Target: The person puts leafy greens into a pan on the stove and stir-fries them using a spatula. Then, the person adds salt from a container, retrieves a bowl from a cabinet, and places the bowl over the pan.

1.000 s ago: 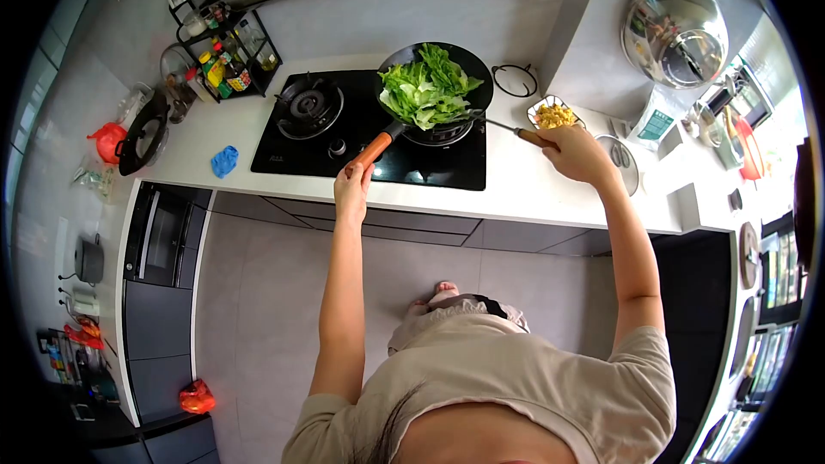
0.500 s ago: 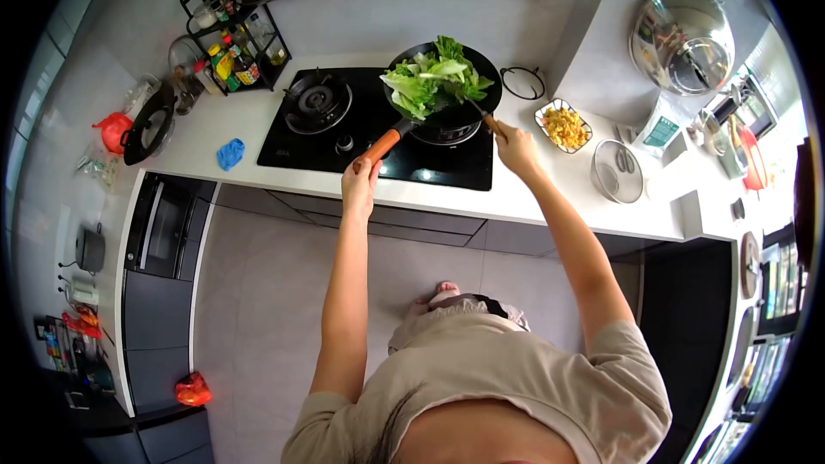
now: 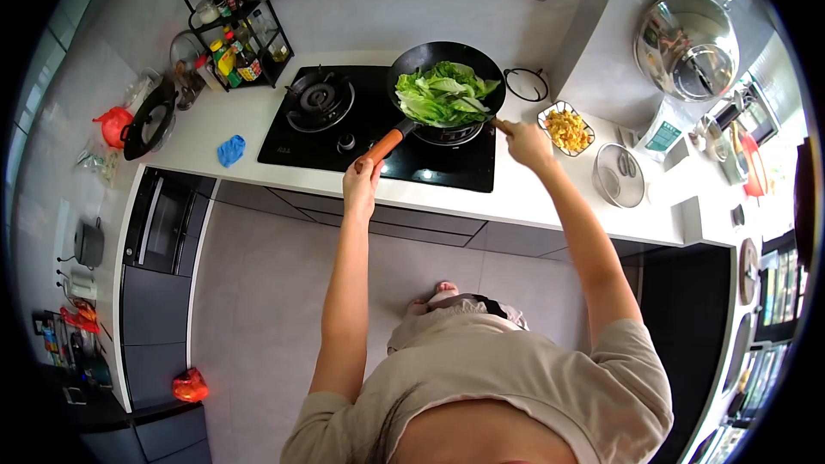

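Note:
Over the right burner of the black cooktop (image 3: 395,174) sits a dark wok (image 3: 425,58) holding green leafy vegetables (image 3: 443,93). My left hand (image 3: 361,189) is wrapped round the wok's orange-brown handle (image 3: 380,150). My right hand (image 3: 527,144) grips the wooden handle of a spatula (image 3: 501,125), whose metal end is among the leaves and partly hidden by them. Just right of my right hand, a bowl of yellow food pieces (image 3: 567,130) stands on the white counter.
A wire strainer (image 3: 618,175) lies right of the bowl. A black ring stand (image 3: 526,84) is behind the wok. The left burner (image 3: 320,100), a blue cloth (image 3: 231,150), a bottle rack (image 3: 243,47) and a second dark pan (image 3: 149,120) are to the left.
My right hand has moved left from above the bowl to the wok's right side. The leaves have been lifted, turned and now lie lower in the wok. My left hand keeps its hold.

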Motion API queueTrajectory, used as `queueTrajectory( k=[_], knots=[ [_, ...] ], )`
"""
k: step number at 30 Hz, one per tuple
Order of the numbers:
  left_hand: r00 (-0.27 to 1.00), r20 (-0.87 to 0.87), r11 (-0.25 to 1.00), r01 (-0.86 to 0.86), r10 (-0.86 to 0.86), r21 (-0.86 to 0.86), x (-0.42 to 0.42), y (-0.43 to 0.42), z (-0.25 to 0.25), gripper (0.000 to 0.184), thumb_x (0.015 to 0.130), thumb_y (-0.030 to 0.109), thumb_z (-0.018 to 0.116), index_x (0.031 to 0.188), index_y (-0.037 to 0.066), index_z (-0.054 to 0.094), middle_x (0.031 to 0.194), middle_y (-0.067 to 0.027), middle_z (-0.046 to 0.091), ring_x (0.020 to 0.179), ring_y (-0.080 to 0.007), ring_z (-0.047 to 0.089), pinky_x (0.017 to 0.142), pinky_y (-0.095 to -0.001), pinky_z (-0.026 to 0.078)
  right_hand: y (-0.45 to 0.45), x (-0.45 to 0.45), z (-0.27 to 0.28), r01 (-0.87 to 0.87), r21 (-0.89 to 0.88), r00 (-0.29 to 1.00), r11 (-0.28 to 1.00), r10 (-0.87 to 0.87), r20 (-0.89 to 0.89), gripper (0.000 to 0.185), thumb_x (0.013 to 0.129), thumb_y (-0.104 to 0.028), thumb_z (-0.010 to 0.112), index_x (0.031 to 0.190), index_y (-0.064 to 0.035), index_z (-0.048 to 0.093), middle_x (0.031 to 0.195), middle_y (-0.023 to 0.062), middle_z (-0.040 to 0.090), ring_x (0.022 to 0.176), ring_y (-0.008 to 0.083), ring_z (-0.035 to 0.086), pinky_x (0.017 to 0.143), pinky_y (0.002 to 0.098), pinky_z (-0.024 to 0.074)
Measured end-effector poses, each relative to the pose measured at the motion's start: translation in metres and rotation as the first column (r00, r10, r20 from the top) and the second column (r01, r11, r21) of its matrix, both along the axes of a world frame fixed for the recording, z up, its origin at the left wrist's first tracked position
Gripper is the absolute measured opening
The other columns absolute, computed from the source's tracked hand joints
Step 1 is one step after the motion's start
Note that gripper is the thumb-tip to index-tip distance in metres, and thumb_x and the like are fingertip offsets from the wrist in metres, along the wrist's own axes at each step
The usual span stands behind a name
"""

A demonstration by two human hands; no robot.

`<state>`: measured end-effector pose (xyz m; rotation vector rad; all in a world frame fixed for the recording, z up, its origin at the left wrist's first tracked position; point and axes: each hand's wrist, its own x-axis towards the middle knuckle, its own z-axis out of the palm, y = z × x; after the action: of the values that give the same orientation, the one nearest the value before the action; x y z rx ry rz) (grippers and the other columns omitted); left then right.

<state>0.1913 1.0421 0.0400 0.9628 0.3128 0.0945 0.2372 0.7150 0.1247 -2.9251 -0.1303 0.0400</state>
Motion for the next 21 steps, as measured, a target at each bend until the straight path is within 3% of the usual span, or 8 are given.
queueTrajectory(
  k=[2, 5, 6, 10, 14, 15, 17, 21],
  knots=[
    [1.000, 0.015, 1.000, 0.009, -0.009, -0.009, 0.003, 0.004, -0.008, 0.029, 0.095, 0.011, 0.053, 0.114, -0.010, 0.046, 0.110, -0.0117, 0.049, 0.102, -0.0203, 0.058, 0.095, -0.0241, 0.051, -0.005, 0.009, 0.007, 0.037, -0.019, 0.999, 0.999, -0.038, -0.030, 0.045, 0.084, -0.012, 0.049, 0.125, -0.0293, 0.057, 0.096, 0.0153, 0.068, 0.090, 0.0335, 0.065, 0.075, 0.0441, 0.0528],
    [1.000, 0.005, 1.000, 0.011, -0.011, 0.000, 0.002, 0.003, -0.007, 0.025, 0.095, 0.010, 0.052, 0.112, -0.009, 0.048, 0.110, -0.0113, 0.051, 0.103, -0.0208, 0.058, 0.094, -0.0247, 0.051, 0.016, 0.029, -0.041, 0.041, 0.114, 0.997, 0.993, -0.048, 0.067, 0.045, 0.085, -0.011, 0.044, 0.124, -0.0272, 0.059, 0.097, 0.0172, 0.067, 0.091, 0.0354, 0.064, 0.078, 0.0443, 0.0516],
    [1.000, 0.010, 1.000, 0.012, -0.012, 0.002, 0.002, 0.002, -0.006, 0.025, 0.095, 0.010, 0.052, 0.111, -0.009, 0.048, 0.110, -0.0112, 0.051, 0.103, -0.0207, 0.059, 0.094, -0.0244, 0.052, 0.024, 0.025, -0.045, 0.009, 0.205, 0.997, 0.979, -0.026, 0.079, 0.036, 0.084, -0.016, 0.050, 0.118, -0.0198, 0.061, 0.091, 0.0203, 0.066, 0.085, 0.0394, 0.063, 0.077, 0.0479, 0.0496],
    [1.000, 0.017, 1.000, 0.022, -0.022, 0.000, 0.001, 0.003, -0.004, 0.027, 0.095, 0.010, 0.052, 0.112, -0.009, 0.046, 0.110, -0.0114, 0.049, 0.102, -0.0203, 0.058, 0.095, -0.0242, 0.051, -0.001, 0.006, -0.023, -0.105, 0.197, 0.991, 0.975, 0.085, 0.107, 0.035, 0.083, -0.015, 0.049, 0.116, -0.0204, 0.063, 0.090, 0.0180, 0.067, 0.084, 0.0383, 0.063, 0.078, 0.0473, 0.0500],
    [1.000, 0.007, 1.000, 0.010, -0.010, -0.022, -0.001, 0.002, -0.004, 0.028, 0.095, 0.010, 0.052, 0.114, -0.010, 0.045, 0.111, -0.0123, 0.048, 0.101, -0.0196, 0.058, 0.096, -0.0235, 0.051, -0.027, 0.022, -0.005, -0.035, -0.060, 0.999, 0.998, 0.037, 0.037, 0.036, 0.086, -0.018, 0.049, 0.119, -0.0196, 0.062, 0.090, 0.0161, 0.068, 0.081, 0.0353, 0.065, 0.076, 0.0464, 0.0524],
    [1.000, 0.001, 1.000, 0.007, -0.007, -0.015, -0.002, 0.001, -0.003, 0.028, 0.095, 0.010, 0.052, 0.113, -0.010, 0.046, 0.112, -0.0123, 0.048, 0.102, -0.0201, 0.058, 0.095, -0.0240, 0.051, -0.009, 0.011, 0.008, 0.010, -0.024, 1.000, 1.000, -0.010, 0.018, 0.034, 0.087, -0.018, 0.049, 0.119, -0.0191, 0.061, 0.093, 0.0156, 0.068, 0.083, 0.0355, 0.065, 0.075, 0.0461, 0.0525],
    [1.000, -0.002, 1.000, 0.002, -0.002, 0.001, -0.001, 0.000, 0.000, 0.026, 0.096, 0.010, 0.052, 0.112, -0.009, 0.047, 0.112, -0.0121, 0.049, 0.104, -0.0212, 0.058, 0.095, -0.0251, 0.051, 0.011, 0.020, -0.028, 0.040, 0.017, 0.999, 0.999, -0.040, 0.034, 0.037, 0.087, -0.017, 0.049, 0.123, -0.0207, 0.058, 0.096, 0.0160, 0.067, 0.086, 0.0357, 0.064, 0.075, 0.0457, 0.0522],
    [1.000, -0.001, 1.000, 0.010, -0.010, -0.013, 0.000, 0.001, 0.000, 0.027, 0.096, 0.009, 0.051, 0.114, -0.010, 0.047, 0.111, -0.0110, 0.050, 0.103, -0.0207, 0.058, 0.095, -0.0247, 0.051, 0.020, 0.008, -0.013, -0.050, 0.106, 0.998, 0.993, 0.046, 0.038, 0.038, 0.085, -0.013, 0.050, 0.120, -0.0197, 0.060, 0.094, 0.0163, 0.067, 0.088, 0.0351, 0.063, 0.078, 0.0455, 0.0506]
  ],
)
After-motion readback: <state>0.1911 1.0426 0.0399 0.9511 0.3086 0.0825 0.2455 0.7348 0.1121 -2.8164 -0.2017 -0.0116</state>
